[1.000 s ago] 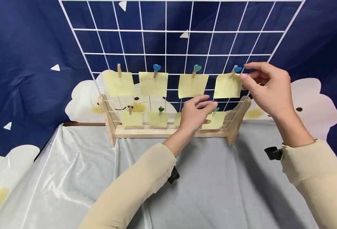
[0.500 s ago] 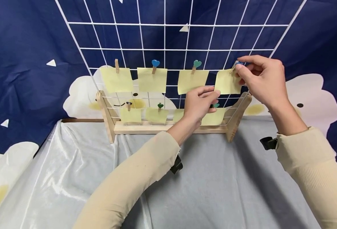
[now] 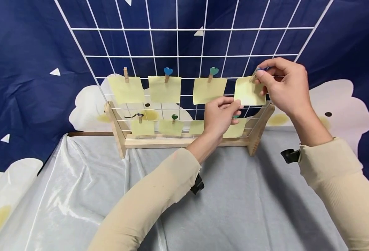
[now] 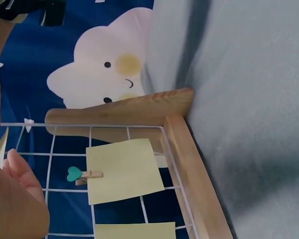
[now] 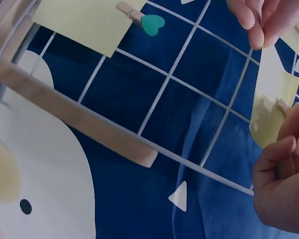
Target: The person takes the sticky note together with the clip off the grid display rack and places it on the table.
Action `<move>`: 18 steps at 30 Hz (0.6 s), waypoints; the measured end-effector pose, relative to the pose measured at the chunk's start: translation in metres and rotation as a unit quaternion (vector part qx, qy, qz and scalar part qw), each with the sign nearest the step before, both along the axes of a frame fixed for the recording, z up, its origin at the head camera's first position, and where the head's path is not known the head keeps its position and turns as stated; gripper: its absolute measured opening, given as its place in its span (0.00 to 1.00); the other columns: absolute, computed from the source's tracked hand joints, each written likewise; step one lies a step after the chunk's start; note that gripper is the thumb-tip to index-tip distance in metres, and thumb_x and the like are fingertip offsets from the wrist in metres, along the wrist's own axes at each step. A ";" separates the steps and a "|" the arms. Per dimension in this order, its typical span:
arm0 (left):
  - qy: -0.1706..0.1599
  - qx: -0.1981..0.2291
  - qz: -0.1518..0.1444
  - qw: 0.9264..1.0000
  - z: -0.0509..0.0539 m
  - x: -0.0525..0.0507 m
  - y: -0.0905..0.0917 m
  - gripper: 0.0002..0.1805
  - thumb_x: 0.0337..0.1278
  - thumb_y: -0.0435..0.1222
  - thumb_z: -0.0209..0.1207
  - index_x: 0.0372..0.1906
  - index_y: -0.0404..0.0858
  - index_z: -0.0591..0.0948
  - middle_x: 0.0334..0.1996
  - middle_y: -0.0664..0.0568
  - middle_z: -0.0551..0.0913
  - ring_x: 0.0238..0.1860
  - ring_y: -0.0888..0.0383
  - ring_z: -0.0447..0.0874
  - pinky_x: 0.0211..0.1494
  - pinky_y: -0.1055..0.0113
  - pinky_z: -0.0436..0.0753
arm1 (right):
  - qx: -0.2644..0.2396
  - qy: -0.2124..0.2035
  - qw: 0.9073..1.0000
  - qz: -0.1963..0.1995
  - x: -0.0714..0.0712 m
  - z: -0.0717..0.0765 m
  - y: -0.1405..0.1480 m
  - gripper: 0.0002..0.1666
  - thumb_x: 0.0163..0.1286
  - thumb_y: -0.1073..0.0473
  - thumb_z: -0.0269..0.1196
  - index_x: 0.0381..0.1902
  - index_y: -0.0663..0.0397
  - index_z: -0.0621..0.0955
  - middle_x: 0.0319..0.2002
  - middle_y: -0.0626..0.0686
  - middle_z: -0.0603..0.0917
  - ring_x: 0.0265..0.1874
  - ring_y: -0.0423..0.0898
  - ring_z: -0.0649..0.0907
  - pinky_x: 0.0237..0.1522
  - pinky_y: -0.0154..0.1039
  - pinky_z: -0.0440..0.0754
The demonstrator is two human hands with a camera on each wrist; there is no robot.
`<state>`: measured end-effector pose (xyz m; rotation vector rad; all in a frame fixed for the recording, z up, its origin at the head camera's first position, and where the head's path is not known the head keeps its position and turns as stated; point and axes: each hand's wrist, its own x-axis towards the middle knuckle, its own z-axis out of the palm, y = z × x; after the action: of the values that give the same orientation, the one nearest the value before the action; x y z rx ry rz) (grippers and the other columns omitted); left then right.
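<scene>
My right hand (image 3: 288, 87) pinches a small wooden clothespin (image 5: 282, 105) with a blue heart, mostly hidden by the fingers. That clothespin sits at the top edge of a yellow sticky note (image 3: 246, 91), the rightmost of the upper row on the white wire grid (image 3: 184, 56). My left hand (image 3: 219, 116) pinches the note's lower left corner between thumb and fingers; in the right wrist view these fingertips meet on the paper. The note bends slightly there. Behind my left hand, part of the lower row of notes is hidden.
Other yellow notes (image 3: 164, 90) hang from clothespins in two rows. Wooden feet (image 3: 261, 130) and a crossbar (image 3: 159, 143) support the grid on a grey cloth (image 3: 234, 202). A dark blue curtain (image 3: 21, 80) with cloud faces hangs behind.
My right hand has moved left and now grips the blue-heart clothespin. My left hand has risen to the note's lower corner and pinches it. The view has tilted slightly.
</scene>
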<state>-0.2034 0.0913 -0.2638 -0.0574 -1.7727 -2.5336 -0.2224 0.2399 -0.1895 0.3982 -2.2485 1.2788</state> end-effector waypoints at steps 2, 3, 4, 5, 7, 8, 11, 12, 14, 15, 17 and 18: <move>0.003 -0.005 0.001 1.000 0.000 0.000 -0.001 0.05 0.63 0.27 0.66 0.40 0.28 0.85 0.27 0.48 0.89 0.24 0.63 0.83 0.23 0.73 0.83 | -0.011 0.000 1.000 0.001 -0.001 -0.001 -0.001 0.04 0.69 0.71 0.65 0.38 0.58 0.85 0.19 0.42 0.83 0.10 0.36 0.76 0.19 0.27 0.76; 0.004 -0.006 0.001 1.000 0.000 0.001 -0.001 0.05 0.63 0.27 0.65 0.40 0.28 0.85 0.27 0.48 0.89 0.24 0.63 0.83 0.23 0.73 0.82 | -0.015 0.000 1.000 0.000 -0.001 -0.002 -0.002 0.05 0.69 0.71 0.65 0.38 0.58 0.84 0.19 0.42 0.82 0.10 0.37 0.76 0.19 0.27 0.77; 0.005 -0.007 0.000 1.000 0.000 0.001 -0.002 0.05 0.63 0.27 0.65 0.40 0.28 0.85 0.27 0.48 0.89 0.24 0.63 0.83 0.23 0.74 0.82 | -0.020 0.000 1.000 0.000 -0.002 -0.002 -0.003 0.05 0.69 0.71 0.64 0.37 0.58 0.84 0.19 0.43 0.82 0.10 0.37 0.76 0.19 0.27 0.77; 0.007 -0.007 0.001 1.000 0.000 0.001 -0.003 0.05 0.63 0.27 0.65 0.40 0.28 0.85 0.27 0.47 0.89 0.24 0.63 0.83 0.23 0.74 0.82 | -0.024 0.000 1.000 0.000 -0.002 -0.002 -0.003 0.05 0.69 0.71 0.64 0.37 0.58 0.84 0.19 0.43 0.82 0.10 0.37 0.76 0.19 0.27 0.77; 0.010 -0.008 0.000 1.000 0.000 0.003 -0.004 0.04 0.63 0.27 0.65 0.40 0.28 0.85 0.27 0.47 0.89 0.25 0.62 0.83 0.23 0.74 0.82 | -0.031 0.001 0.999 -0.004 -0.002 -0.002 -0.004 0.06 0.70 0.71 0.63 0.37 0.57 0.84 0.20 0.44 0.82 0.09 0.37 0.76 0.18 0.27 0.77; 0.012 -0.010 0.000 1.000 -0.001 0.003 -0.005 0.04 0.63 0.27 0.65 0.40 0.28 0.85 0.27 0.47 0.89 0.25 0.62 0.83 0.23 0.74 0.82 | -0.033 0.003 0.999 -0.007 -0.001 -0.002 -0.004 0.06 0.70 0.71 0.63 0.37 0.56 0.84 0.20 0.44 0.82 0.09 0.37 0.76 0.18 0.27 0.77; 0.017 -0.018 -0.003 1.000 -0.003 0.005 -0.007 0.04 0.63 0.27 0.65 0.39 0.28 0.85 0.27 0.47 0.89 0.26 0.60 0.84 0.23 0.73 0.82 | -0.040 0.011 0.999 -0.013 0.001 -0.001 -0.004 0.07 0.70 0.71 0.63 0.38 0.56 0.84 0.21 0.44 0.82 0.10 0.36 0.76 0.19 0.26 0.77; 0.019 -0.022 -0.005 1.000 -0.004 0.006 -0.008 0.04 0.63 0.27 0.65 0.39 0.28 0.85 0.27 0.47 0.89 0.27 0.59 0.84 0.23 0.73 0.83 | -0.044 0.014 0.999 -0.014 0.002 0.000 -0.004 0.07 0.70 0.71 0.63 0.38 0.56 0.84 0.21 0.44 0.82 0.10 0.36 0.76 0.19 0.26 0.77; 0.025 -0.038 -0.008 0.999 -0.006 0.008 -0.011 0.03 0.63 0.27 0.65 0.38 0.29 0.85 0.28 0.46 0.89 0.28 0.56 0.85 0.24 0.72 0.84 | -0.058 0.017 0.998 -0.012 0.004 0.001 -0.002 0.08 0.70 0.72 0.63 0.38 0.55 0.85 0.21 0.44 0.82 0.10 0.36 0.76 0.19 0.26 0.77; 0.029 -0.046 -0.009 0.998 -0.007 0.009 -0.013 0.03 0.62 0.27 0.65 0.38 0.29 0.85 0.29 0.45 0.89 0.29 0.55 0.86 0.24 0.71 0.84 | -0.068 0.019 0.997 -0.009 0.005 0.001 -0.002 0.08 0.69 0.73 0.63 0.38 0.55 0.85 0.21 0.44 0.82 0.10 0.36 0.76 0.19 0.26 0.77; 0.036 -0.063 -0.010 0.997 -0.010 0.012 -0.018 0.03 0.62 0.28 0.65 0.38 0.30 0.86 0.30 0.43 0.89 0.30 0.52 0.87 0.25 0.69 0.85 | -0.087 0.024 0.996 -0.004 0.007 0.002 0.000 0.09 0.69 0.73 0.63 0.38 0.55 0.85 0.21 0.45 0.82 0.09 0.37 0.76 0.19 0.26 0.77; 0.040 -0.074 -0.010 0.996 -0.011 0.013 -0.021 0.03 0.62 0.28 0.65 0.38 0.31 0.86 0.31 0.42 0.89 0.31 0.51 0.88 0.26 0.69 0.85 | -0.096 0.024 0.995 -0.003 0.008 0.002 0.001 0.09 0.69 0.74 0.63 0.37 0.55 0.85 0.21 0.46 0.82 0.09 0.37 0.76 0.18 0.27 0.77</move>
<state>-0.1900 0.0701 -0.2749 -0.1813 -1.9340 -2.3733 -0.2143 0.2405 -0.1877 0.3472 -2.0628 1.4506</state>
